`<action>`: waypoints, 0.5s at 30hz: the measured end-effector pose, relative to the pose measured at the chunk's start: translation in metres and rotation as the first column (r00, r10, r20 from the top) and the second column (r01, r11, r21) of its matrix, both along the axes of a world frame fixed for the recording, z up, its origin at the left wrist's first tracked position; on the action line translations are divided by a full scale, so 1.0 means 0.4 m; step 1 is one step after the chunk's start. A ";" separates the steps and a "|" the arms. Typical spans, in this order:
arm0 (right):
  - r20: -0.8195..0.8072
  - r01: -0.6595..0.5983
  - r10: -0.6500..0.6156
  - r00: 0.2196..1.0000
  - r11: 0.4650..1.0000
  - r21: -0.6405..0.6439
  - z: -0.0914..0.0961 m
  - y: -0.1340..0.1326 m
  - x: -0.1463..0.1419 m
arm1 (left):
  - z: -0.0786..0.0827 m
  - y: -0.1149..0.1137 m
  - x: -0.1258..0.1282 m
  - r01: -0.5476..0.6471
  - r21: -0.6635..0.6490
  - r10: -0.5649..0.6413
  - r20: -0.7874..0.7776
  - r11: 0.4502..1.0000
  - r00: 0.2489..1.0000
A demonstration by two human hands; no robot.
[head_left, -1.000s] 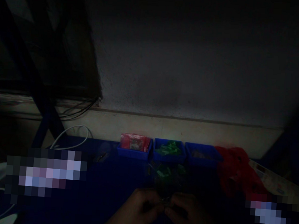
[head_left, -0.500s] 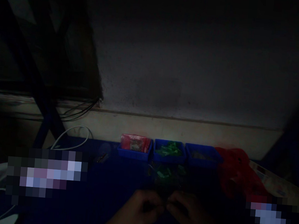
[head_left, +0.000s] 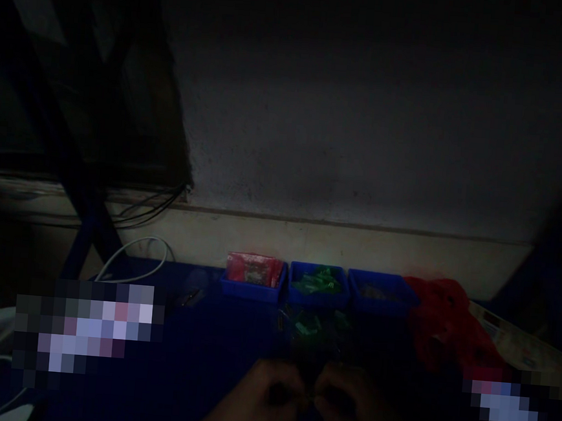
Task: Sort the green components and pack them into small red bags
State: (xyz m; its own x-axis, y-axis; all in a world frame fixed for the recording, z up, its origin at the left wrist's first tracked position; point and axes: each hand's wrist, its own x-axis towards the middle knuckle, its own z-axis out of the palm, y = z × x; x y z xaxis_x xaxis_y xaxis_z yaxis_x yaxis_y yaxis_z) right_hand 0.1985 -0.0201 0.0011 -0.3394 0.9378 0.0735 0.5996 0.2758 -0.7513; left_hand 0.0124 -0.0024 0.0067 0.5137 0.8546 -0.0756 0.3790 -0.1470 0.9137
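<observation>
My left hand [head_left: 273, 395] and my right hand [head_left: 347, 397] meet at the bottom middle of the dim view, just above the dark blue table [head_left: 176, 364]. On both, thumb and index finger are pinched, with the fingertips nearly touching. Something small and thin seems to lie between them, too dark to name. Just beyond the fingers lies a clear bag with green pieces [head_left: 308, 326]. Behind it stands a blue bin of green pieces [head_left: 317, 298].
A blue bin with a pink packet [head_left: 253, 270] stands left of the green pieces; another blue bin [head_left: 380, 304] stands right. Red cloth or plastic [head_left: 448, 314] lies farther right. A white cable [head_left: 165, 253] loops at the left, near a small metal tool [head_left: 190, 296]. A wall rises behind.
My hands stay together at the same place. The right hand's fingers have shifted slightly down and the pinch has turned a little. The bins have not moved.
</observation>
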 end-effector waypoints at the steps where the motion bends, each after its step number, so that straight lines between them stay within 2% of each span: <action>1: -0.009 0.012 -0.012 1.000 1.000 0.003 -0.001 -0.001 0.000 | -0.002 -0.001 -0.002 -0.028 -0.009 0.028 -0.003 1.000 1.000; 5: -0.047 0.054 -0.055 0.997 0.998 -0.027 -0.006 0.001 0.000 | -0.009 -0.001 -0.006 -0.131 -0.052 0.128 -0.050 0.990 0.990; 11: -0.159 -0.015 0.003 0.987 0.997 -0.072 -0.009 0.014 0.009 | -0.031 0.007 -0.010 -0.107 -0.061 0.108 0.022 0.992 0.994; 15: -0.196 -0.024 -0.001 0.981 0.992 -0.127 -0.007 0.019 0.013 | -0.038 0.011 -0.013 -0.104 -0.034 0.105 0.024 0.994 0.994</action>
